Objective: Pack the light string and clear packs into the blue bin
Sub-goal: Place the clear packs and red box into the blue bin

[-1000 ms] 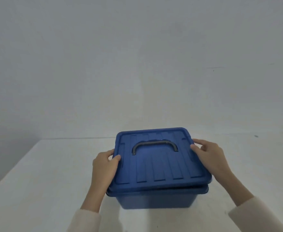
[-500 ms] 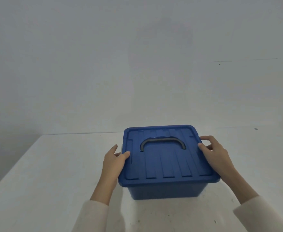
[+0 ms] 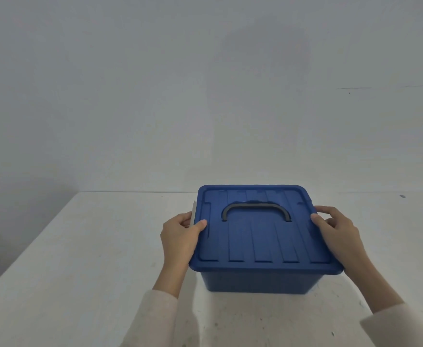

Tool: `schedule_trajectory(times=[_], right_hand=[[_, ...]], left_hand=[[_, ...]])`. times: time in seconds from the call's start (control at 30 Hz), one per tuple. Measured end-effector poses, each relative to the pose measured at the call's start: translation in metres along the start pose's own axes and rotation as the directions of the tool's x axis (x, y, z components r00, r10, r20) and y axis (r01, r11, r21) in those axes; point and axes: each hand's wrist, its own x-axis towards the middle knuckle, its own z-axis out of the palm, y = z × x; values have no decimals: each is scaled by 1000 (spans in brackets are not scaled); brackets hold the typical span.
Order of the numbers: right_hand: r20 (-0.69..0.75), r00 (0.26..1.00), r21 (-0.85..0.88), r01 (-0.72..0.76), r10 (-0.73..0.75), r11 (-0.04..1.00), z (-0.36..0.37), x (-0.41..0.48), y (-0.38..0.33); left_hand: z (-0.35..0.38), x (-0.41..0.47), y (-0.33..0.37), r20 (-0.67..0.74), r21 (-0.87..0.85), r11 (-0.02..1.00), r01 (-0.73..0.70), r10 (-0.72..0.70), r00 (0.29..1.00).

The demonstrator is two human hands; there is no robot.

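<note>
Blue bin (image 3: 260,281) stands on the white table (image 3: 80,259) with its lid (image 3: 263,241) on and the dark handle (image 3: 256,206) lying flat on top, squarely between the two hands. The left hand (image 3: 180,236) grips the lid's left edge, thumb on top and fingers curled round the rim beside a pale latch (image 3: 194,214). The right hand (image 3: 335,231) grips the right edge the same way.

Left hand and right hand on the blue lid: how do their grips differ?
The left hand grips the lid at its left edge, the right hand at its right edge. The left hand's fingers lie against a whitish strip; none shows by the right hand. Shared: each thumb rests on top of the lid.
</note>
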Motion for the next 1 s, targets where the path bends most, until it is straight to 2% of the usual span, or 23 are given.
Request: schedule_trajectory(times=[0.2, 0.5, 0.6, 0.7, 0.8, 0.87, 1.0], right_hand=[[1, 1000, -4, 1, -1, 1000, 1, -2, -1], [11, 999, -84, 33, -33, 996, 1, -1, -1], [7, 999, -121, 37, -37, 992, 1, 1, 0], [9, 998, -145, 56, -55, 988, 0, 1, 0], [23, 997, -147, 71, -69, 987, 0, 0, 0], [30, 997, -135, 72, -68, 988, 1, -1, 0], [30, 998, -127, 64, -61, 990, 0, -1, -1]], left_hand=[[4, -4, -2, -7, 24, 994, -109, 110, 994], [9, -2, -5, -1, 231, 942, -243, 250, 968], [15, -3, -4, 48, 423, 827, -369, 387, 921], [19, -4, -4, 111, 578, 714, -396, 412, 904], [19, -6, -6, 148, 639, 644, -420, 433, 889], [16, -4, -5, 155, 597, 685, -417, 412, 898], [6, 1, 3, 111, 379, 852, -362, 347, 931]])
